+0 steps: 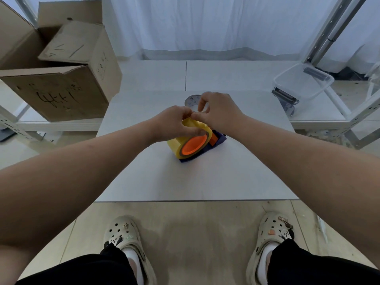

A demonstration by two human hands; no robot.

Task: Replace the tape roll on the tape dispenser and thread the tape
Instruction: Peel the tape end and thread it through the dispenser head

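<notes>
A yellow tape roll (176,144) sits on the orange hub (194,145) of a dark blue tape dispenser (219,138), which lies on the white table (185,182). My left hand (174,122) grips the top of the roll. My right hand (218,110) pinches at the roll's upper edge, thumb and forefinger together; whether a free tape end is between them I cannot tell. Behind my hands an empty grey tape core (192,100) lies flat, partly hidden.
Open cardboard boxes (61,79) stand at the back left on a low shelf. A clear plastic container (302,83) and dark dispenser parts (284,97) are at the back right. Metal racking (329,38) rises at the right. The table's front edge is near my feet.
</notes>
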